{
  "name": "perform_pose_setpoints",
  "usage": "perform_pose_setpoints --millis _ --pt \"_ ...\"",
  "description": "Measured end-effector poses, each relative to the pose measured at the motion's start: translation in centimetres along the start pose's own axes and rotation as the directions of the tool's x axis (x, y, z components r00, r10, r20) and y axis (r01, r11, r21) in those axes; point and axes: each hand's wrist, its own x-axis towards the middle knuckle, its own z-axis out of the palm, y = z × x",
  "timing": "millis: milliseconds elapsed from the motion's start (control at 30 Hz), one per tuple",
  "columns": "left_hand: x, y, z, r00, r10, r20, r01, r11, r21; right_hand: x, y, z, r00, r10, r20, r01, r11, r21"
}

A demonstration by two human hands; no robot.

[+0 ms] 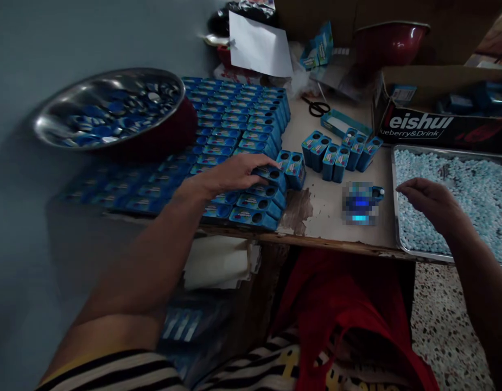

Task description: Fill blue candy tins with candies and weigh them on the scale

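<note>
My left hand point(234, 172) reaches over rows of small blue boxes point(234, 125) laid flat on the table, and its fingers are closed on one blue box point(273, 175) at the right end of the stack. My right hand point(427, 203) hovers, fingers curled down, over a metal tray point(397, 239) filled with small pale blue candies point(474, 195); whether it holds any is hidden. Between the hands several blue boxes point(336, 155) stand upright with round holes on top. A blurred blue item point(360, 203) lies near the tray.
A metal bowl point(108, 108) with blue pieces sits on a red base at the left. Scissors point(316, 107), a white sheet point(259, 46), a red bowl point(389, 41) and a cardboard carton point(438, 117) stand at the back. A red cloth point(348, 315) covers my lap.
</note>
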Motion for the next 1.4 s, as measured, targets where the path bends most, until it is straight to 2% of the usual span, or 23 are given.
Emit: perform_pose_setpoints --millis 100,167,233,300,367,433,500,567,633,767,867,933,1033,1100,1167,1233,1267,1333,1400 --pt "0.5 -1.6 0.6 0.999 -0.027 -0.018 0.027 1.0 0.0 0.2 0.9 -0.7 0.999 0.036 -0.019 -0.034 0.997 0.064" --pt "0.3 -2.0 0.7 0.992 -0.085 -0.091 0.087 0.996 0.011 0.4 1.5 -0.9 0.999 0.049 -0.021 -0.047 0.994 0.097" --pt "-0.1 -1.4 0.9 0.978 -0.125 -0.168 0.138 0.988 0.064 0.6 1.9 -0.8 0.998 0.056 -0.012 -0.054 0.991 0.12" --pt "-0.6 0.5 1.6 0.971 -0.107 -0.213 0.142 0.978 0.153 0.8 1.7 -0.4 0.999 0.032 -0.002 -0.031 0.994 0.109" --pt "-1.0 3.4 2.7 0.973 -0.077 -0.216 0.131 0.96 0.248 1.0 1.1 0.4 0.999 -0.039 0.009 0.039 0.998 0.048" --pt "-0.6 6.7 3.9 0.96 -0.118 -0.255 0.201 0.922 0.331 1.0 0.3 1.3 0.993 -0.119 0.011 0.119 0.992 -0.04" --pt "0.5 9.4 4.9 0.904 -0.248 -0.35 0.372 0.859 0.353 1.1 -0.3 2.0 0.988 -0.153 0.009 0.154 0.983 -0.096" --pt "2.3 11.0 5.4 0.828 -0.402 -0.392 0.526 0.8 0.29 1.2 -0.3 2.4 0.99 -0.142 0.002 0.141 0.987 -0.074" --pt "4.2 11.5 5.4 0.791 -0.512 -0.336 0.596 0.769 0.23 1.3 0.5 2.5 0.994 -0.113 -0.008 0.113 0.994 0.015" --pt "7.1 11.0 4.9 0.772 -0.606 -0.193 0.636 0.742 0.213 1.9 3.2 1.4 1.0 -0.026 0.003 0.025 0.975 0.219" --pt "8.4 10.3 5.0 0.731 -0.664 -0.156 0.681 0.702 0.209 2.0 4.9 -0.9 1.0 0.004 0.011 -0.006 0.985 0.171" --pt "9.1 9.6 5.3 0.75 -0.641 -0.164 0.662 0.724 0.196 1.8 5.8 -2.9 0.999 -0.012 -0.038 0.013 1.0 0.016" --pt "9.9 7.9 5.9 0.813 -0.545 -0.205 0.575 0.805 0.143 1.5 7.2 -5.5 0.995 -0.038 -0.096 0.016 0.975 -0.223" --pt "10.2 6.7 6.2 0.845 -0.48 -0.235 0.509 0.857 0.079 1.3 8.1 -6.3 0.995 -0.041 -0.093 0.009 0.946 -0.323" --pt "10.2 6.2 6.6 0.859 -0.422 -0.29 0.444 0.896 0.012 1.2 8.9 -6.4 0.997 -0.037 -0.075 0.005 0.921 -0.39" --pt "9.6 6.6 7.0 0.85 -0.379 -0.366 0.409 0.912 0.006 1.1 9.5 -6.1 0.997 -0.029 -0.066 -0.001 0.905 -0.425" --pt "9.1 7.2 7.2 0.832 -0.373 -0.41 0.418 0.908 0.023 1.1 9.7 -5.9 0.998 -0.025 -0.066 -0.005 0.904 -0.428" --pt "7.9 9.0 7.8 0.782 -0.367 -0.504 0.453 0.89 0.054 1.2 9.7 -5.5 0.997 -0.016 -0.072 -0.014 0.919 -0.394" --pt "6.7 11.3 8.6 0.724 -0.347 -0.597 0.459 0.888 0.04 1.4 9.3 -5.2 0.998 0.009 -0.061 -0.025 0.959 -0.284"
